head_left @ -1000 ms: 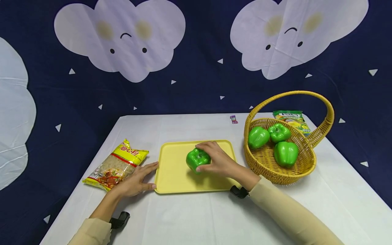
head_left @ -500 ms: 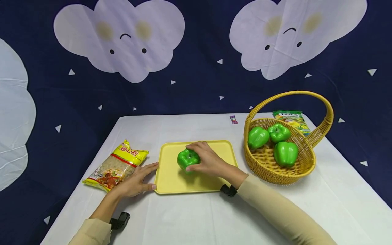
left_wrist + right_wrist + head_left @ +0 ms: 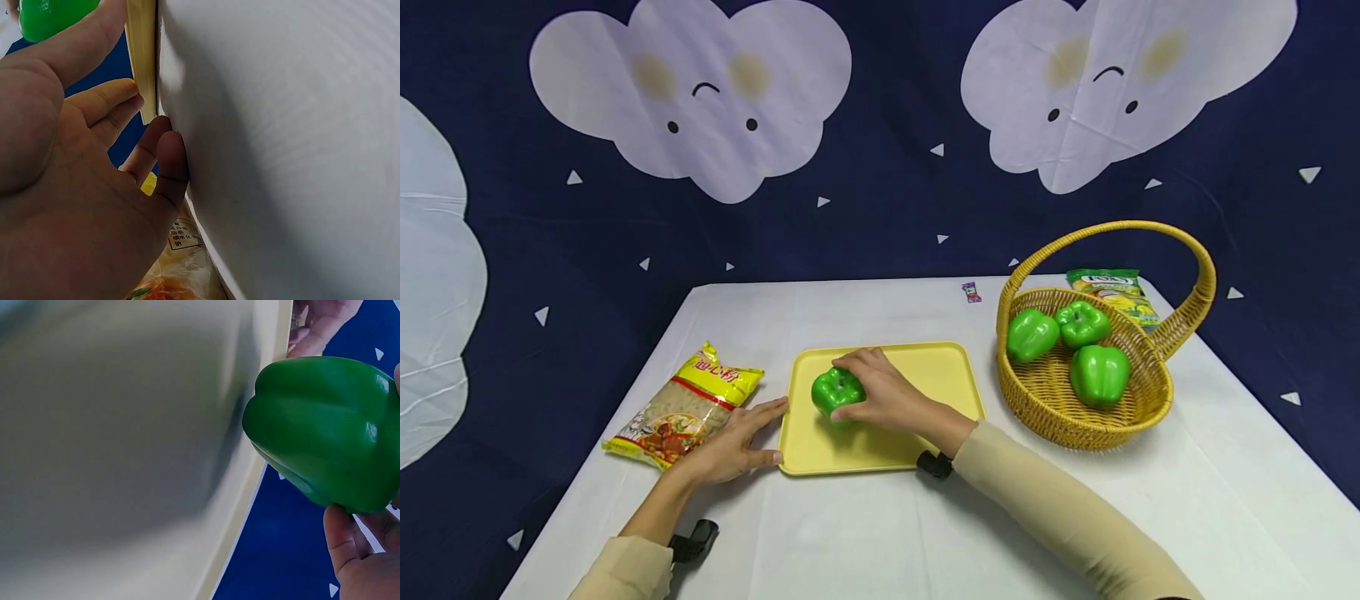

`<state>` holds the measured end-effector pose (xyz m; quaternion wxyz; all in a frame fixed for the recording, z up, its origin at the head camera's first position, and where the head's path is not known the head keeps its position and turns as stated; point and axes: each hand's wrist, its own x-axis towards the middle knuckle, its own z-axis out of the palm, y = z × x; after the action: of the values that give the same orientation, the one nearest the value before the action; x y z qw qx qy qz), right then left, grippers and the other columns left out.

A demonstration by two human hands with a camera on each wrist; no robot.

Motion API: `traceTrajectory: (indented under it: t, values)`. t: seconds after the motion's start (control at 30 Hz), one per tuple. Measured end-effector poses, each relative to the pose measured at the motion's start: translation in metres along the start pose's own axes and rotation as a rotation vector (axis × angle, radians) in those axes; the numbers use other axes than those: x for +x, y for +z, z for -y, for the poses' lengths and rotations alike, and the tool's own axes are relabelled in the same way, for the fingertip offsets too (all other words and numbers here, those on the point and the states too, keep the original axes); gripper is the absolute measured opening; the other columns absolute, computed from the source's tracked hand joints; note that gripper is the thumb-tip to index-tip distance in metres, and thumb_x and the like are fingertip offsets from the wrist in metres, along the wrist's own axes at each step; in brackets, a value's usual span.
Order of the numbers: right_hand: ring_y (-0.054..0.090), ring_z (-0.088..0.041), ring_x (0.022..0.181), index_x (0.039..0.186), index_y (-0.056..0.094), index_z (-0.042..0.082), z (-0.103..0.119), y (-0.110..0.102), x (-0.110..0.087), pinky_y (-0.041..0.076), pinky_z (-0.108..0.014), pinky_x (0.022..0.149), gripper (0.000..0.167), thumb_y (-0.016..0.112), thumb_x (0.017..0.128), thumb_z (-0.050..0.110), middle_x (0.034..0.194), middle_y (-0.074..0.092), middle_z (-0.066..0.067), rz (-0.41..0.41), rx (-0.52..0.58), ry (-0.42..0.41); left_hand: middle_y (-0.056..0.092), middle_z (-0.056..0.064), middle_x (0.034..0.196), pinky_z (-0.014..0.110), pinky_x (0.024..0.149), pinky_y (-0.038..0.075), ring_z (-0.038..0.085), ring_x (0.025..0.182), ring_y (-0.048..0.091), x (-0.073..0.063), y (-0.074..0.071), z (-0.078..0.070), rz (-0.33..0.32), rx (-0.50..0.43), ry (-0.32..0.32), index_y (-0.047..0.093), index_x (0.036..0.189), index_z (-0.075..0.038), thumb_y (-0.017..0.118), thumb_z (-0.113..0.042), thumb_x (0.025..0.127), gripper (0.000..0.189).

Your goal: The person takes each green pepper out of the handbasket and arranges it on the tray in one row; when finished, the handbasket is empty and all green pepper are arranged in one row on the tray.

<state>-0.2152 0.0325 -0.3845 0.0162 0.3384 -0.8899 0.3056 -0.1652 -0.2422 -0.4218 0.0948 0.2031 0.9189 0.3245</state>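
Note:
My right hand (image 3: 880, 392) grips a shiny green bell pepper (image 3: 837, 393) over the left part of a yellow tray (image 3: 917, 442). In the right wrist view the pepper (image 3: 325, 431) is held between thumb and fingers, its lower end close to the tray surface; whether it touches cannot be told. At the tray's left edge, my left hand (image 3: 730, 446) has its fingers extended, with fingertips and thumb against the rim. The left wrist view shows those fingers (image 3: 103, 100) by the tray edge (image 3: 142, 56), holding nothing.
On the right stands a wicker basket (image 3: 1045, 412) with a tall handle and three green peppers (image 3: 1100, 377) inside. Behind it lies a green snack bag (image 3: 1116, 296). A small purple candy (image 3: 972, 292) is at the back. A yellow food packet (image 3: 688, 404) lies beside my left hand.
My right hand has carried the bell pepper leftward over the tray, from near its middle to its left part. The left hand stays at the tray's left edge.

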Motion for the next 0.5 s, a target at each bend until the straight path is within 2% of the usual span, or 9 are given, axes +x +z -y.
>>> traceTrajectory:
  t: [0.5]
  values:
    - [0.042,-0.021,0.120,0.137,0.047,0.013,0.009,0.011,0.014,0.045,-0.035,0.095,0.074,0.076,0.076,0.044,0.139,0.046,-0.006,0.029,-0.037,0.017,0.030,0.012,0.154,0.070,0.105,0.022,0.042,0.136,0.021,0.000,0.000,0.003,0.007,0.016,0.003,0.036,0.146,-0.010,0.070,-0.032,0.082,0.076]
